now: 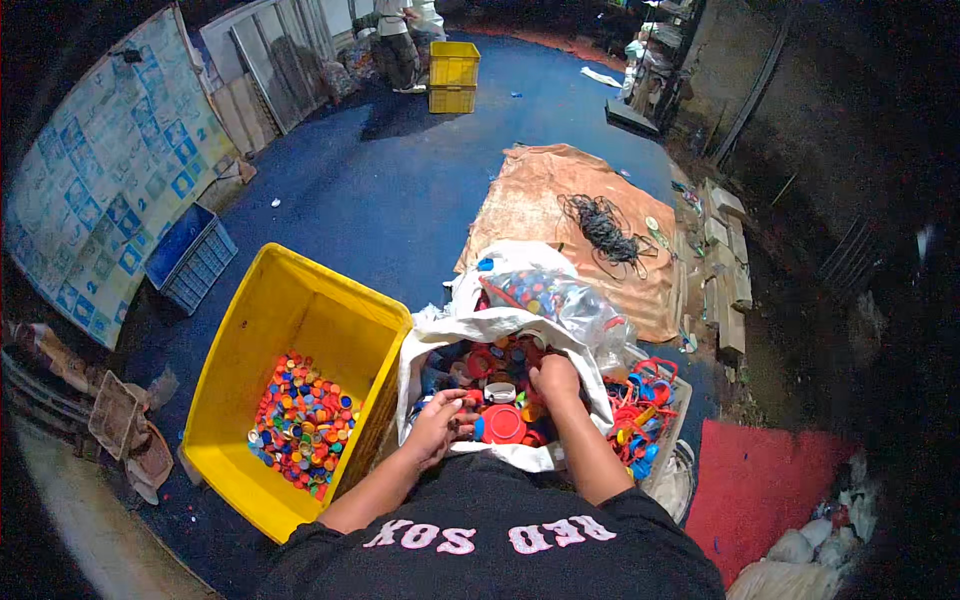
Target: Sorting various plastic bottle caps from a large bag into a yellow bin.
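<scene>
A white woven sack (480,328) stands open before me, filled with plastic bottle caps and lids of many colours. My left hand (441,426) is over its left rim, fingers partly curled beside a blue cap (478,428) and a large round red lid (504,425). Whether those fingers hold a cap is not clear. Inside the sack's right side is my right hand (556,381), bent downward among the caps with its fingertips hidden. A white ring-shaped cap (499,392) lies between the hands.
Left of the sack, a yellow plastic bin (300,300) holds small mixed caps (304,427). A clear bag of caps (536,292) lies beyond the sack. At right is a crate of red and blue plastic pieces (641,420). Black cord (604,232) rests on an orange tarp (517,202). A person (397,45) stands far off.
</scene>
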The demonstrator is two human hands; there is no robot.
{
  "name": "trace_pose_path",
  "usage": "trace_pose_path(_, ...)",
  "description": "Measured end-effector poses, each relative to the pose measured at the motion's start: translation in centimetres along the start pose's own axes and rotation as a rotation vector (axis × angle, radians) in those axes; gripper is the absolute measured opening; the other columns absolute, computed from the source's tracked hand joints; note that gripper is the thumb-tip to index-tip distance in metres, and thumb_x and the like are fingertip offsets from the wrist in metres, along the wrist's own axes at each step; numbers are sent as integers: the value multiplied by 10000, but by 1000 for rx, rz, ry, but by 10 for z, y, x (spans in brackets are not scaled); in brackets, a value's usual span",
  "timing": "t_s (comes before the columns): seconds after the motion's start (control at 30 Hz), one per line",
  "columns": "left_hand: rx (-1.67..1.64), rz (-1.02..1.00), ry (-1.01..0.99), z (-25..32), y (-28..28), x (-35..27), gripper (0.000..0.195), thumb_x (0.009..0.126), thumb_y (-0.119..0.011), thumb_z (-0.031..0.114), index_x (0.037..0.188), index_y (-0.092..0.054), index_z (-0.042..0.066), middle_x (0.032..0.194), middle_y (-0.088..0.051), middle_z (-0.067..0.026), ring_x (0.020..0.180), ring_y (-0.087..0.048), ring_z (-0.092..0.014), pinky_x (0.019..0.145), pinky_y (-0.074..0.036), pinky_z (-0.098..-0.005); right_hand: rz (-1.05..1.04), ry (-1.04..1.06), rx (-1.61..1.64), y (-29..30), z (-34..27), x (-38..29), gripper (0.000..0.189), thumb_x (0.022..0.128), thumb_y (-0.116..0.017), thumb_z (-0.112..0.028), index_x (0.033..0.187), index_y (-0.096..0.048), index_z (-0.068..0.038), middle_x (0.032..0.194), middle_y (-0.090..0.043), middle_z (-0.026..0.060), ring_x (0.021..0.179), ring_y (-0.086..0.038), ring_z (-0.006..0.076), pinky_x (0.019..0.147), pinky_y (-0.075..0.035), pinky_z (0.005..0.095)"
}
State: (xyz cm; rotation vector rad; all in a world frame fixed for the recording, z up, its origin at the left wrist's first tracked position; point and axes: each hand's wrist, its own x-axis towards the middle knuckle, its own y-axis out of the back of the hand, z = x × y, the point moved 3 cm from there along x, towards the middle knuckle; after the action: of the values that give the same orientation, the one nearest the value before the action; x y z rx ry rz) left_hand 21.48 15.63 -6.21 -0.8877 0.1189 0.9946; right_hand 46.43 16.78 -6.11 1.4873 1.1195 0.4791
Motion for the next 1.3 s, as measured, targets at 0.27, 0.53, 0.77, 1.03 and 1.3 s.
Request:
trace_pose_path(0.27,-64,-88,34,-10,-10,10,395,964,-453,103,1338,-352,25,1218,-520,-144,1040,-598,-269,891,-507,-358,42,477,587,-11,-14,-67,227,816,-640,-210,960,-701,-45,987,-665,141,944,-636,281,831,-496,357)
trace_pose_path(0.53,-48,-122,126,-22,-1,1,383,952,-483,74,1323,-422,5,1194,-546,-154,991,-623,-219,854,-548,-296,-55,514,754,-29,-29,-100,239,824,-600,-189,974,-680,-21,983,-666,162,904,-650,279,800,-504,345)
trace_pose_path(0.77,-84,-85,94,-23,1,0,304,905,-586,95,1188,-507,15,1048,-587,-98,897,-645,-219,782,-569,-303,44,366,107,-41,-27,12,276,797,-564,-160,1029,-665,-50,970,-663,174,894,-645,336,831,-501,435)
trace_pose_path(1.03,-111,-81,65,-23,6,-4,314,898,-596,91,1194,-510,33,1031,-606,-99,877,-653,-214,762,-575,-309,349,399,-311,-113,-40,51,325,838,-479,-242,1102,-633,-132,1133,-622,128,1012,-600,323,855,-460,476)
trace_pose_path(1.3,-188,-20,82,-21,15,-6,341,889,-608,80,1205,-489,28,992,-609,-115,842,-662,-230,741,-588,-318,-272,290,-173,-95,-33,41,316,803,-574,-244,1057,-657,-77,1053,-638,175,931,-617,358,801,-475,489)
